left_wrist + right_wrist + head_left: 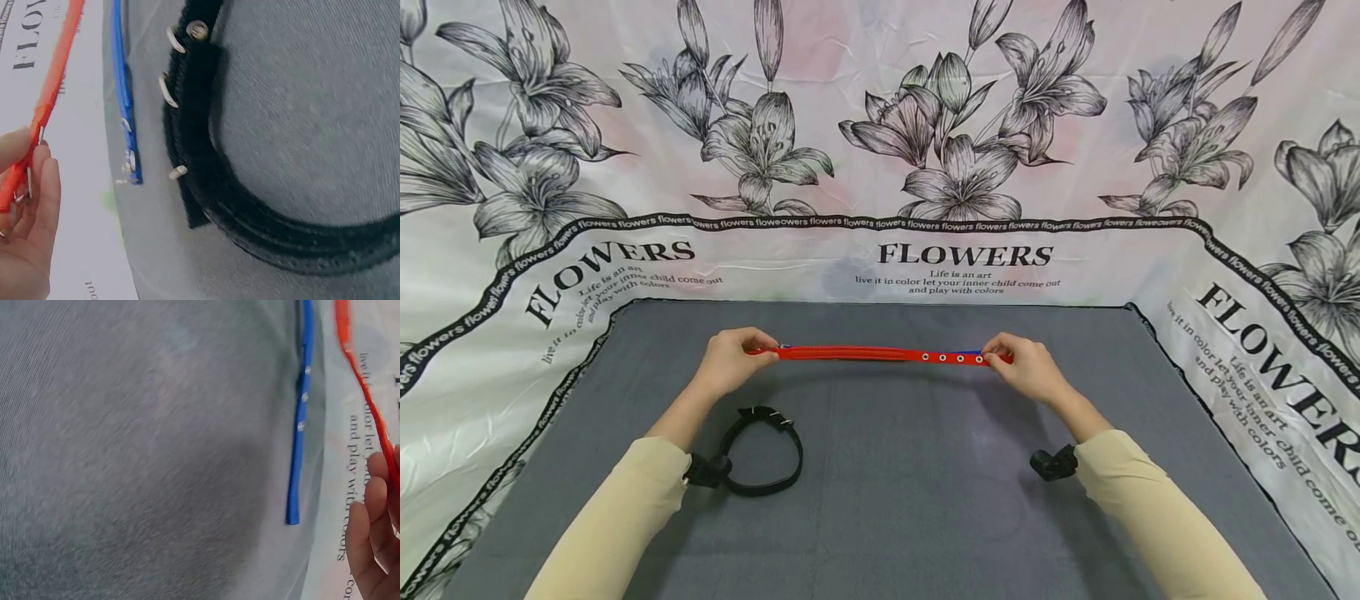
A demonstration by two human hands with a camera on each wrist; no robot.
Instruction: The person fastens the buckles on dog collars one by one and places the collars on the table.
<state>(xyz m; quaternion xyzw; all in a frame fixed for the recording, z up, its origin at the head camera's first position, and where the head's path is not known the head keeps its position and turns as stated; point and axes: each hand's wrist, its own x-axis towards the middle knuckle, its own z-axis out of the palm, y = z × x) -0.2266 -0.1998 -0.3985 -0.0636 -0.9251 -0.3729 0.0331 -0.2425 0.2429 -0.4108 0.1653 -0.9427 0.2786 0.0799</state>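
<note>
A red collar (865, 354) with metal eyelets is stretched straight between my two hands above the grey mat (910, 500). My left hand (730, 360) pinches its buckle end (28, 169); my right hand (1030, 367) pinches the eyelet end. In the wrist views a blue collar (125, 106) (300, 425) lies flat on the mat just behind the red one (362, 381). A black collar (763, 454) lies buckled in a loop on the mat beside my left forearm, and shows close up in the left wrist view (250, 206).
A white cloth printed with lilies and the word FLOWERS (880, 167) rises behind the mat and drapes down both sides. Bare grey mat lies between my forearms and in front of the hands.
</note>
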